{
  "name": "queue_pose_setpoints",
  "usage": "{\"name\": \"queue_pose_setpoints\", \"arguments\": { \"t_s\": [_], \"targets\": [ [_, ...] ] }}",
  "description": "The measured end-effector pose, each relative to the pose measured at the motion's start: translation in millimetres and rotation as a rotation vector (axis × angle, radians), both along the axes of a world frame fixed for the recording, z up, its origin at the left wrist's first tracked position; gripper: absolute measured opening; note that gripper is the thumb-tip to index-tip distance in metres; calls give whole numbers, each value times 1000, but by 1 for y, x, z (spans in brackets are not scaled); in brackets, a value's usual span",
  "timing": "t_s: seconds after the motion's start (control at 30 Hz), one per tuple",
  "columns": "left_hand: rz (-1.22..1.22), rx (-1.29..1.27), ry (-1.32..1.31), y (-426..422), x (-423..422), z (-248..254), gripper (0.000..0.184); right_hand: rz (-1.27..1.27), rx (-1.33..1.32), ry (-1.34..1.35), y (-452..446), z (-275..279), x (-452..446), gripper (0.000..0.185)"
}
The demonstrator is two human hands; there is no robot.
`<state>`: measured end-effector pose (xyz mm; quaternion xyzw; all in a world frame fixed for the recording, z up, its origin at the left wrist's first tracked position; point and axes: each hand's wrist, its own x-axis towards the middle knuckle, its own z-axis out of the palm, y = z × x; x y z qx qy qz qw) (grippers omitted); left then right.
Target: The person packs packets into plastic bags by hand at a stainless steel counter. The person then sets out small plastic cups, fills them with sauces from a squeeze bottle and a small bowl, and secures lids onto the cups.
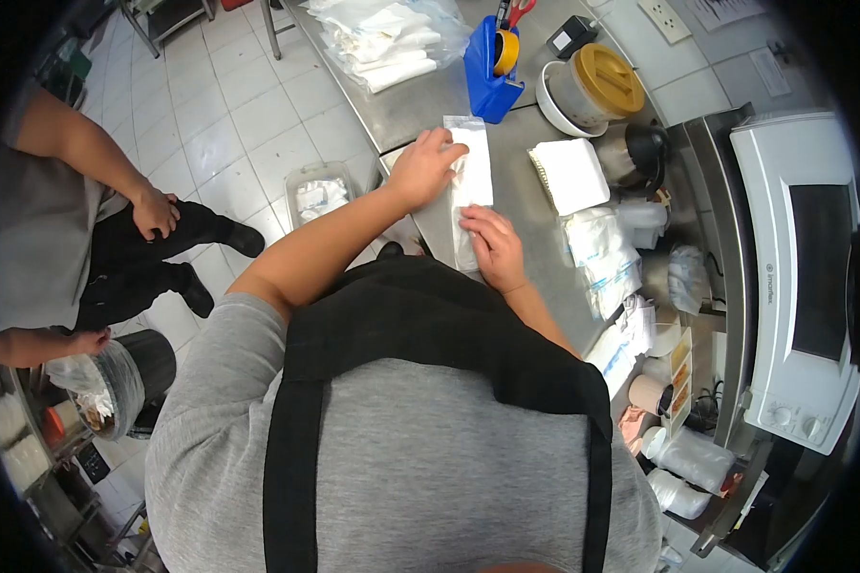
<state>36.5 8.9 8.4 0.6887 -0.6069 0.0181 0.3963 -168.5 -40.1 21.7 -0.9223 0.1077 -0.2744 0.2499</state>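
Note:
A long, narrow clear plastic sleeve point(472, 172) with a folded white napkin-like sheet inside lies on the steel counter in front of me. My left hand point(424, 170) rests over its left edge near the far end, fingers bent and a little apart, with the tips on the sleeve. Closer to my body, my right hand point(495, 244) lies on the sleeve's right side with its fingers stretched across it. The underside of both hands is hidden. Just past the far end stands a blue tape dispenser point(485, 81) with a yellow roll.
A pile of white packets point(382, 43) fills the far counter. Rightward are a tub with a yellow lid point(607, 81), a white stack point(571, 174), plastic packs point(602, 256) and a microwave point(803, 277). A bin of packets point(321, 196) sits left; a co-worker point(38, 229) stands beyond.

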Motion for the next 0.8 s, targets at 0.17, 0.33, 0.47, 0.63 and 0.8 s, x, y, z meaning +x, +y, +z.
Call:
{"name": "queue_pose_setpoints", "arguments": {
  "t_s": [0.17,0.33,0.47,0.63,0.8],
  "targets": [
    [-466,-114,-259,8,8,-7,30,3,111,67,-9,1,-5,29],
    [-513,-57,-258,19,4,-13,26,-56,225,145,-26,20,-11,37],
    [-571,-47,-284,23,5,-16,30,6,18,277,-46,21,-20,43],
    [-513,63,-251,24,-5,1,48,125,-91,281,-63,14,-30,42],
    [-425,212,-157,18,-12,13,55,151,-207,308,-55,16,-29,37]
  ]
}}
